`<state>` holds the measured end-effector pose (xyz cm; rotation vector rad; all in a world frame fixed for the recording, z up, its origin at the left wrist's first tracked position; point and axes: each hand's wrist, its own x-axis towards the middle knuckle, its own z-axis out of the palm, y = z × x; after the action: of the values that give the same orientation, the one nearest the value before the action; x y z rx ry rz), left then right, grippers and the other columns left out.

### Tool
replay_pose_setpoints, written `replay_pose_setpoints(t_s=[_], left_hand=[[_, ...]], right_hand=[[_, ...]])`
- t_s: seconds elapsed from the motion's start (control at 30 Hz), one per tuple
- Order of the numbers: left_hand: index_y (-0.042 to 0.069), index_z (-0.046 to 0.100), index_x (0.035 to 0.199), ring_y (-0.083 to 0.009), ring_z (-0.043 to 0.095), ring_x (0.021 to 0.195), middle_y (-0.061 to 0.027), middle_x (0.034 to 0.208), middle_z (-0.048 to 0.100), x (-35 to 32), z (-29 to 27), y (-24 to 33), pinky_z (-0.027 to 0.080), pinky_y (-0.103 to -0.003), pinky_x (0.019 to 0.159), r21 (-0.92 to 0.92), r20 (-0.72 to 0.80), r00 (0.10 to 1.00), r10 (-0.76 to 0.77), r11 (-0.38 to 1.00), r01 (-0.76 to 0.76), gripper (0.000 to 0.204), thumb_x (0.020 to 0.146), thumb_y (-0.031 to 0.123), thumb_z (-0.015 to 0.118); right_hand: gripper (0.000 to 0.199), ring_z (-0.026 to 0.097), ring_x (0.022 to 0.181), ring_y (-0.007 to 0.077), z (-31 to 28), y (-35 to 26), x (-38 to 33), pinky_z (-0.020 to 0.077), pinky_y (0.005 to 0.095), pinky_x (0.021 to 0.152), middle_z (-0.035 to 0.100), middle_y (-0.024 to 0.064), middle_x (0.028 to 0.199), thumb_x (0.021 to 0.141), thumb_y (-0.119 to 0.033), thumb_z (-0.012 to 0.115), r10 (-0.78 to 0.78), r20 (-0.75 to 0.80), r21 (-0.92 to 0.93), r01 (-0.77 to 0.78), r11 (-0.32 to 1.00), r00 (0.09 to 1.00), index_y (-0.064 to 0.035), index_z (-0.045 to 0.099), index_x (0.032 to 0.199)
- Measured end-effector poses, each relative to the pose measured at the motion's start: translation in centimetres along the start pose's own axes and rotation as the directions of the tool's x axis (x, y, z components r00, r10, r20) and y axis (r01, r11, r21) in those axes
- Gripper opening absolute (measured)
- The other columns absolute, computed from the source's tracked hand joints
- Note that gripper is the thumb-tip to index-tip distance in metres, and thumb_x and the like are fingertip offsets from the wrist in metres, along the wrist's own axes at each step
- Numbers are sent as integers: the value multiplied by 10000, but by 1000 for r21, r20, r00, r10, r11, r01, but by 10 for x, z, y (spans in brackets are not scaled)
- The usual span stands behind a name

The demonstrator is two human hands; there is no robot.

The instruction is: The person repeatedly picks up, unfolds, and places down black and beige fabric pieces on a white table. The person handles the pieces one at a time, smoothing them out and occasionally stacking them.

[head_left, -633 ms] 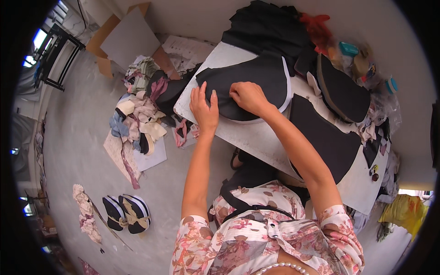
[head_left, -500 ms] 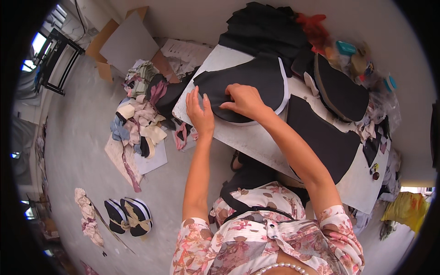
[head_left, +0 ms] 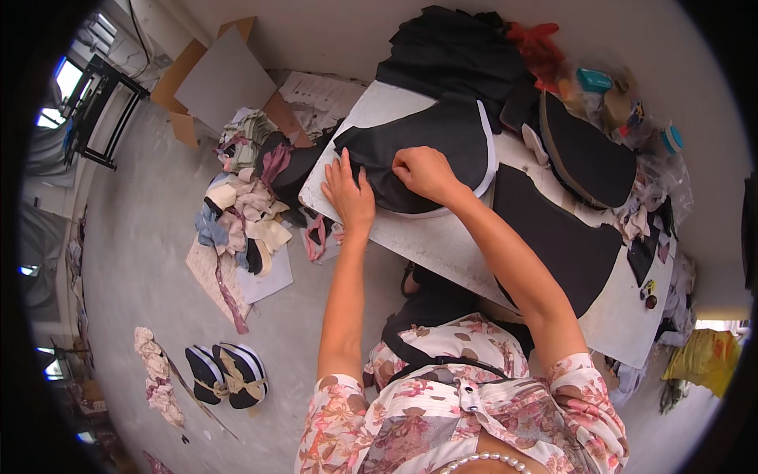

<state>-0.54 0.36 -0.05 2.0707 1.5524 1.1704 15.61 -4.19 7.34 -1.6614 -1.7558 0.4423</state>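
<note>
A curved black fabric piece lies on a white pattern sheet on the white table. My left hand lies flat, fingers spread, on the fabric's near left edge. My right hand is closed and pinches the black fabric near its middle. A second black fabric piece lies flat on the table to the right, beside my right forearm.
A heap of black cloth and a black oval piece sit at the table's far side with small clutter. Fabric scraps, cardboard and a pair of striped sandals lie on the grey floor to the left.
Both hands have shifted slightly along the black fabric; my right hand has closed into a pinch on it. The view has tilted a little.
</note>
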Motion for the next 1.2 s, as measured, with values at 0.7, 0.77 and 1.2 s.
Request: replay_pose_setpoints(t_s=[0.7,0.77,1.2], left_hand=[[0,471,1363,-362,453,1281,-211,1352,506,8,-31,53,348,-425,1066,-153,-223,960,172,966,-209,460,981,251,525],[-16,479,1346,-306,536,1207,-186,1270,573,5,-51,106,423,-386,1006,-664,119,983,143,748,-28,466,995,288,517],[-37,686,994,-24,552,702,1,820,670,-12,-73,233,424,-144,616,-837,357,843,402,539,98,151,899,80,690]], right_hand=[[222,602,867,101,-292,31,-122,473,237,819,641,13,928,881,-212,527,104,-321,787,204,582,941,-35,592,999],[129,574,766,97,-284,8,-134,452,258,675,570,0,797,805,-163,565,39,-240,592,114,798,970,-44,555,855],[537,634,957,276,-212,-37,-149,502,348,828,663,96,1013,644,-190,846,-379,-458,-94,380,920,804,-55,616,1111]])
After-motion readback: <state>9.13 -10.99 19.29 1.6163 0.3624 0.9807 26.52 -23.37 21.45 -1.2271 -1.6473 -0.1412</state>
